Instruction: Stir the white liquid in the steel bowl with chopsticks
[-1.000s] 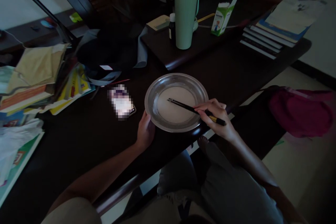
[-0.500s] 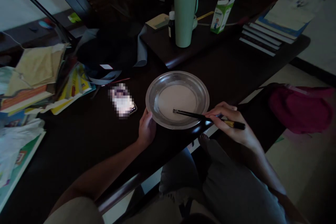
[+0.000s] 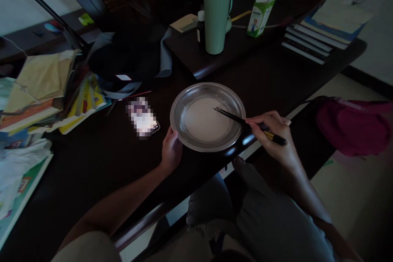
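A round metal bowl (image 3: 178,139) sits near the front edge of the dark table, with a pale, milky mixture (image 3: 205,120) inside. My left hand (image 3: 171,151) grips the bowl's rim at its near left side, thumb on top and the other fingers hidden beneath. In my right hand (image 3: 273,133), fingers closed, is a pair of black chopsticks (image 3: 230,115) with gold bands near the thick ends. Their tips lie close together over the right part of the mixture; whether they touch its surface I cannot tell.
Left of the bowl lies a phone (image 3: 143,118) with a blurred screen. Books and papers (image 3: 39,86) pile up at the left. Behind stand a green tumbler (image 3: 216,16), a dark bottle (image 3: 200,30) and a green-white box (image 3: 260,16). Stacked books (image 3: 325,28) lie far right; a magenta bag (image 3: 353,127) is below.
My right hand has shifted slightly right, and the chopstick tips have moved from the near part of the mixture toward its far right. My left hand and the bowl have stayed in place.
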Demonstrator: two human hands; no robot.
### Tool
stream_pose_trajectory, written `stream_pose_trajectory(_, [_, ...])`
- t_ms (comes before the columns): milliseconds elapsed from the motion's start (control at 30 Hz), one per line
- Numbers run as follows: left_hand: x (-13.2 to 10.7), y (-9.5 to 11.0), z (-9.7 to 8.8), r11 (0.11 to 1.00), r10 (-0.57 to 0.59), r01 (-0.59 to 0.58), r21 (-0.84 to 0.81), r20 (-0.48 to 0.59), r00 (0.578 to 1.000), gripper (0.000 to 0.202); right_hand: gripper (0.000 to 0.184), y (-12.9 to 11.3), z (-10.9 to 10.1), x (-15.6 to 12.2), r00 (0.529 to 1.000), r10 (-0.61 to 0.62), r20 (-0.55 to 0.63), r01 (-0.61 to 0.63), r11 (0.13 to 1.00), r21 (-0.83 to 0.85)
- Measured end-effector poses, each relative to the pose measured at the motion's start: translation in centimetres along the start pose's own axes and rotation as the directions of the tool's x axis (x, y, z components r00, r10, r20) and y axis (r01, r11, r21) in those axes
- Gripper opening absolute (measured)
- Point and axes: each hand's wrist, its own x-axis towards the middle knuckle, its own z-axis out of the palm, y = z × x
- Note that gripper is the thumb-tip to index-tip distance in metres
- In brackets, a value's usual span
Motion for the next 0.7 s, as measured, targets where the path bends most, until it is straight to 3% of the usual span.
stream_pose_trajectory(167, [0.0,-0.1,-0.1,0.999,0.001,-0.002,0.042,0.02,1.0,0.045,0.021,-0.6,-2.9,-1.2,0.991,0.044,0.128,-0.052,0.997,0.057])
stream_pose_trajectory(333, [0.0,-0.1,-0.2,0.999,-0.002,0.001,0.032,0.018,1.0,0.044,0.024,-1.3,-1.3,-1.2,0.961,-0.046,0.271,-0.002,0.985,0.175])
stream_pose_trajectory(533, [0.0,0.1,0.1,1.0,-0.013,0.013,0.004,0.0,1.0,0.044,0.022,-0.8,3.2,-0.1,0.979,-0.085,0.185,0.065,0.992,0.112])
stream_pose_trajectory(700, [0.1,0.0,0.1,1.0,-0.001,0.001,0.002,0.002,1.0,0.045,0.019,0.3,3.3,0.3,0.997,-0.074,0.037,0.072,0.997,0.032])
